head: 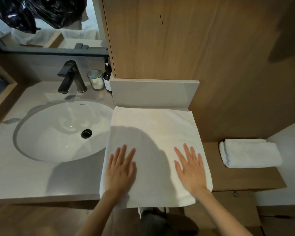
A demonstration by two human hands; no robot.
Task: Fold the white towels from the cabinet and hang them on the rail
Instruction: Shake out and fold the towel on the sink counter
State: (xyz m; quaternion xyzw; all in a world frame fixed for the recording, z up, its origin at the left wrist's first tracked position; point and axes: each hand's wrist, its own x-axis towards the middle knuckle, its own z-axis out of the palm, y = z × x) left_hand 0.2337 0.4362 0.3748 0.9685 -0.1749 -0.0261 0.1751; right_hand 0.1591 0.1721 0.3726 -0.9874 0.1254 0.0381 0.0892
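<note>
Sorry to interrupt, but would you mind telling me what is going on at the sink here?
A person is folding towels at a bathroom counter. Both the left hand and the right hand lie flat, fingers straight, on a white towel spread on the counter just right of the sink, its near edge hanging over the front. A second towel, already folded, sits on the wooden shelf to the right. No rail is in view, so nothing is hung yet as far as I can see.

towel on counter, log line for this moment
towel: flat on counter beside sink | left hand: flat on towel | right hand: flat on towel | second towel: folded on shelf
</note>
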